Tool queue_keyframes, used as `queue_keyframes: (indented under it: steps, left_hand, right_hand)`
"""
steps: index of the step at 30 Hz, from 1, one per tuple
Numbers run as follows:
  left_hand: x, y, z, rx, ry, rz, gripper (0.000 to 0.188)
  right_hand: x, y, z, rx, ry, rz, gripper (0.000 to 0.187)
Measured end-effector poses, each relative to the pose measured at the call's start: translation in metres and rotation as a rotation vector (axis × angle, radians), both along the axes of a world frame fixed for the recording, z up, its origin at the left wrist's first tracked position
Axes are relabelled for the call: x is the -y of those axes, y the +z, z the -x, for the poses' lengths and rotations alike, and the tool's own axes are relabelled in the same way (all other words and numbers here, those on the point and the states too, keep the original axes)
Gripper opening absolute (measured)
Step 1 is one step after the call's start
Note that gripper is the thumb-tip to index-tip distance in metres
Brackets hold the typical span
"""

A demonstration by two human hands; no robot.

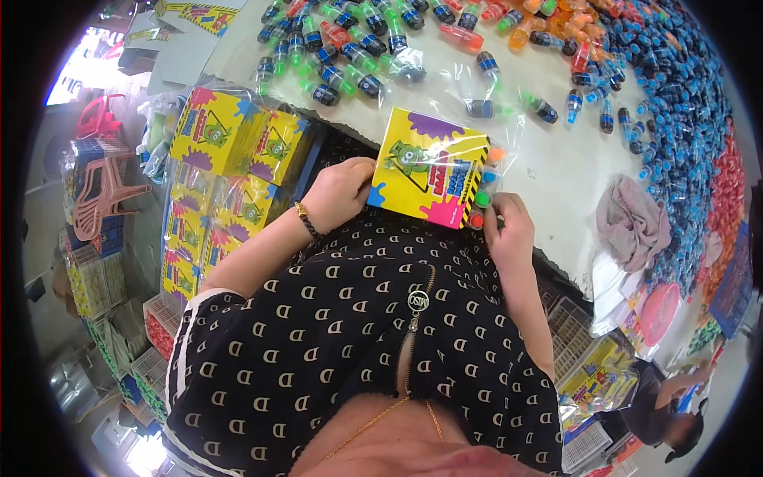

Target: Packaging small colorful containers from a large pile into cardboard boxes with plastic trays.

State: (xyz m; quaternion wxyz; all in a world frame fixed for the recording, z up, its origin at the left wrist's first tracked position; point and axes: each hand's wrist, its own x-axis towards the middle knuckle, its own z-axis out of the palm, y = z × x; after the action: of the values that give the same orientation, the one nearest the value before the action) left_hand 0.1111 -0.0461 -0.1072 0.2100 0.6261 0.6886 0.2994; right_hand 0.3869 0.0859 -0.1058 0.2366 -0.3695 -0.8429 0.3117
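Note:
A clear plastic bag (447, 102) holds a yellow printed card (421, 163) with a green cartoon figure and purple, blue and pink splashes. Along the card's right side, small bottles (482, 199) with orange, blue, green and red caps show in the bag. My left hand (343, 193) is closed on the card's left edge, its fingertips partly hidden behind it. My right hand (513, 229) curls around the lower right side of the bag, beside the red and green caps. The bag is held at the table's near edge, in front of my body.
Many small bottles (358, 48) lie across the white table (548, 171), with a large blue-capped heap (675, 119) at right. A crumpled cloth (633, 222) lies at the table's right edge. Packed yellow boxes (214, 131) are stacked at left. Another person (664, 405) is at lower right.

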Motion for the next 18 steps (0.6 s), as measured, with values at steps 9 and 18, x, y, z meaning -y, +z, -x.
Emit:
queue_keyframes:
  steps: [9,18]
  left_hand:
    - [0.01,0.005,0.001,0.04,-0.035,0.107,0.025]
    - [0.011,0.001,0.004,0.017,-0.119,0.096,0.023]
  right_hand:
    - [0.008,-0.014,-0.014,-0.011,0.043,-0.116,0.017]
    - [0.011,-0.018,-0.018,-0.156,0.05,-0.303,0.02]
